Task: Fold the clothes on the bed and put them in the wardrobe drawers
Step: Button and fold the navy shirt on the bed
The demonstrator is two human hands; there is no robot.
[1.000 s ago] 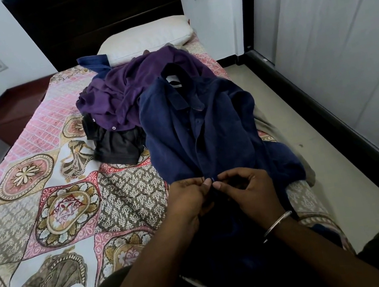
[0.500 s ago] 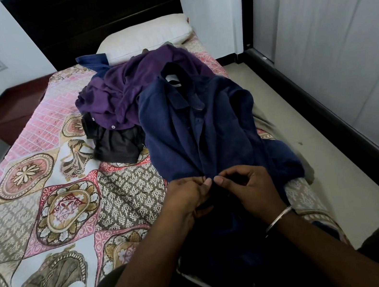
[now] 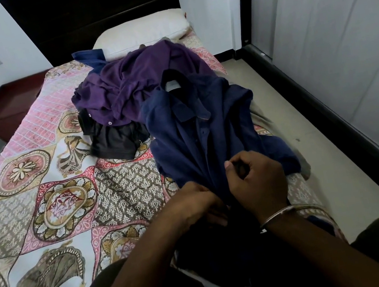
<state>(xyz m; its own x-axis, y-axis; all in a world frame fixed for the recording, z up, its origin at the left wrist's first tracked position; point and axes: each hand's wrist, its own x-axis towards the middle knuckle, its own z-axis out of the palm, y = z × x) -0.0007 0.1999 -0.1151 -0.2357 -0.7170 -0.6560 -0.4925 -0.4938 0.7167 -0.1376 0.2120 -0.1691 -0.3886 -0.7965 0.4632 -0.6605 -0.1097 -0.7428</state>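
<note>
While laid collar-up along the bed (image 3: 40, 195), navy shirt (image 3: 198, 141) pinched at its front opening by left hand (image 3: 194, 208) and right hand (image 3: 256, 182), seemingly fastening buttons to keep the front flat for folding. Behind it, unfolded: purple shirt (image 3: 133, 87), black garment (image 3: 117, 141).

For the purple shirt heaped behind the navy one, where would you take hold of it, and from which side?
Judging from its pose, grip the purple shirt at its near left edge, where the buttoned hem hangs over the black garment. Come from the left, over the bare bedspread: that edge lies free and on top, while the navy shirt overlaps its right side. Both hands are busy now.
</note>
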